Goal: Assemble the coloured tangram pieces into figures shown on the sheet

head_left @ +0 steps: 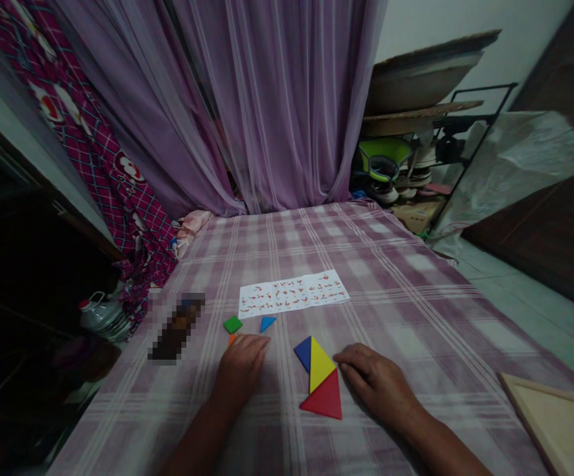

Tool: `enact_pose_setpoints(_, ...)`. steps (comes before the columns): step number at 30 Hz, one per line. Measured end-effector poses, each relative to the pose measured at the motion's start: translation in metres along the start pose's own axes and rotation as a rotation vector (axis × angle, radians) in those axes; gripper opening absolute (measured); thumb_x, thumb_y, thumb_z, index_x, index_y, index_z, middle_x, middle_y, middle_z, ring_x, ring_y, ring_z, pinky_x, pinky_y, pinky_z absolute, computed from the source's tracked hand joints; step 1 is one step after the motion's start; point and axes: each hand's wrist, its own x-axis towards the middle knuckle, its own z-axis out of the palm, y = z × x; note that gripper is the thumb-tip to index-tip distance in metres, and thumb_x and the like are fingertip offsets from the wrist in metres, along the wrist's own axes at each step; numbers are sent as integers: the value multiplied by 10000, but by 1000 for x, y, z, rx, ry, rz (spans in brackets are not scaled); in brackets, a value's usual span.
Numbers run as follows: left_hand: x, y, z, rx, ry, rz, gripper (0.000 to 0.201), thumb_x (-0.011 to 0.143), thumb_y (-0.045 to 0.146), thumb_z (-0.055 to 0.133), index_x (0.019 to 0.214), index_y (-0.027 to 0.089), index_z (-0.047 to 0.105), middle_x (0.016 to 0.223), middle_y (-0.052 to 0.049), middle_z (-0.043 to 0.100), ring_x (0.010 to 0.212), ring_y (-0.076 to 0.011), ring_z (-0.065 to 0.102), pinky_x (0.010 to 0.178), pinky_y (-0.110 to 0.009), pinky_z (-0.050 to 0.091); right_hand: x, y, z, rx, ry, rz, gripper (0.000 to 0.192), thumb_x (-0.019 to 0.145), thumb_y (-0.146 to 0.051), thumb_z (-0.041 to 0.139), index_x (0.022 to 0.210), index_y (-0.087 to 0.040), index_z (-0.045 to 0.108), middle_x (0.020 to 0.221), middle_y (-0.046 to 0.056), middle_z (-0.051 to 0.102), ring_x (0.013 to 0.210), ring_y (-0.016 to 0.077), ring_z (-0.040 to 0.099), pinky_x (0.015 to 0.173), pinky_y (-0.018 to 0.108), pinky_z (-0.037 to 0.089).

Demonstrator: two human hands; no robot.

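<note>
My left hand (241,363) lies low over the bed, fingers loosely stretched, partly covering an orange tangram piece (232,338). Just beyond it are a green square-like piece (233,324) and a small light blue triangle (267,323). My right hand (373,380) rests on the cloth with loosely bent fingers, its index fingertip at the right corner of a yellow triangle (321,365). A dark blue triangle (304,354) adjoins the yellow one on the left, and a red triangle (325,398) adjoins it below. Neither hand visibly grasps a piece.
A printed sheet of small figures (294,294) lies beyond the pieces on the checked bedcover (391,291). A wooden tray (559,420) sits at the right edge. Left is a pixelated patch (176,330). Purple curtains (277,99) hang behind; a shoe rack (416,158) stands back right.
</note>
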Motion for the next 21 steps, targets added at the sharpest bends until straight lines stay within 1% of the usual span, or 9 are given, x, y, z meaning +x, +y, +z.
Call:
enact_pose_setpoints(3,8,-3,-3,107,9,-79,267,945,241,461,1038,236,712,960,-54,728,919,-216,650,852,-378,510,0,1,2,-1,17,-1,313,903,-249,422,965,-251,729,924,54,725,846,199,694,746,326,543)
enact_pose_setpoints(6,19,-5,-4,181,-12,-123,234,917,257,532,1076,255,704,1018,-49,728,979,-240,626,895,-410,469,-1,1,2,-5,27,1,322,905,-252,410,966,-251,726,923,54,725,844,198,695,738,322,542)
enact_pose_setpoints(10,28,-5,-3,203,-69,-131,248,898,257,572,1117,271,688,1076,-41,728,1012,-246,612,949,-435,419,-1,1,1,-8,13,-2,316,900,-244,410,961,-244,721,926,52,723,853,192,696,746,313,540)
enact_pose_setpoints(16,25,-5,3,208,-49,-159,254,900,248,551,1107,269,696,1079,-49,737,1021,-253,624,988,-454,395,0,0,0,-23,9,1,312,897,-231,412,963,-234,717,916,51,723,858,191,695,754,318,536)
enact_pose_setpoints(18,23,-10,-1,201,-38,-183,268,901,269,542,1126,256,689,1095,-56,735,1041,-260,625,984,-455,404,-1,0,-1,-22,11,-2,311,895,-226,414,961,-228,718,917,54,723,857,192,694,754,319,537)
enact_pose_setpoints(21,16,-26,-19,193,27,-287,286,918,312,492,1119,238,683,1104,-62,732,1036,-259,633,939,-430,443,-1,0,-1,-19,19,-9,309,885,-210,424,963,-229,722,922,53,727,856,191,696,749,314,539)
